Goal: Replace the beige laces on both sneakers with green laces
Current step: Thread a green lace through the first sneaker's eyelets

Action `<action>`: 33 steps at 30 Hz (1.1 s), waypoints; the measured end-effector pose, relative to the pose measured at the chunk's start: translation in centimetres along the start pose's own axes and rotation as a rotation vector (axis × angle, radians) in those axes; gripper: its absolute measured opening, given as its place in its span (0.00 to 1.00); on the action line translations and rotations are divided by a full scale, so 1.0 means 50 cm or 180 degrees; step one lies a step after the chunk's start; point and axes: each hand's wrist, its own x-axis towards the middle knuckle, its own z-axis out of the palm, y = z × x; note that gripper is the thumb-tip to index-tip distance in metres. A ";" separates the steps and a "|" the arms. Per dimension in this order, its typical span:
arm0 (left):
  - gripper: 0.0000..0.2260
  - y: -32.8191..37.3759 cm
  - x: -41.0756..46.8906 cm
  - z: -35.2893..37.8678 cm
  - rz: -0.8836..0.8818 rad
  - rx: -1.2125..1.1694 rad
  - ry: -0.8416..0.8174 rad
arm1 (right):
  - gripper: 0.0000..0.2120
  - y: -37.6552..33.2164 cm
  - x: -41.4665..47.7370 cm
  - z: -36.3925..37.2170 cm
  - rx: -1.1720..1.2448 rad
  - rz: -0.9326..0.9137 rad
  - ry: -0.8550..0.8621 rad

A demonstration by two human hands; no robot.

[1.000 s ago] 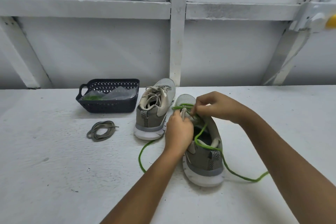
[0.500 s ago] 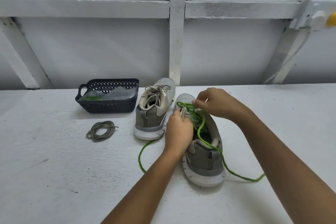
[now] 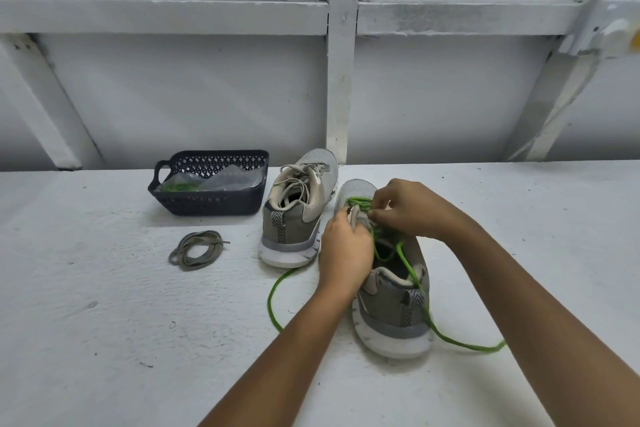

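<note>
Two grey sneakers stand side by side, heels towards me. The near right sneaker (image 3: 391,308) carries a green lace (image 3: 403,258) through its front eyelets, with loose ends trailing left and right over the table. My left hand (image 3: 344,250) grips the left side of this shoe's upper by the eyelets. My right hand (image 3: 407,208) pinches the green lace above the tongue. The left sneaker (image 3: 294,215) still wears its beige laces (image 3: 294,180). A removed beige lace (image 3: 195,250) lies coiled to the left.
A dark plastic basket (image 3: 211,204) at the back left holds a clear bag with a green lace inside. A white framed wall (image 3: 341,80) rises just behind the shoes. The white table (image 3: 104,340) stretches left and towards me.
My right hand has shifted slightly back along the shoe, and the green lace's loop over the opening has been drawn shorter. My left hand and the shoes have stayed put.
</note>
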 end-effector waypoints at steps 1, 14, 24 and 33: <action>0.15 0.000 0.000 0.000 -0.0010 0.0012 0.0010 | 0.07 0.000 -0.013 -0.006 0.0184 -0.0019 -0.0036; 0.13 -0.003 0.005 0.005 0.0006 -0.0012 0.0009 | 0.10 0.013 -0.066 -0.021 0.0666 -0.0285 -0.0587; 0.19 -0.011 0.028 0.000 0.0239 0.0304 -0.0217 | 0.08 0.016 -0.063 -0.029 0.0609 -0.0220 -0.0413; 0.10 0.054 0.146 -0.059 0.0743 0.1916 -0.0945 | 0.11 0.007 -0.053 0.010 -0.0249 -0.0229 0.0267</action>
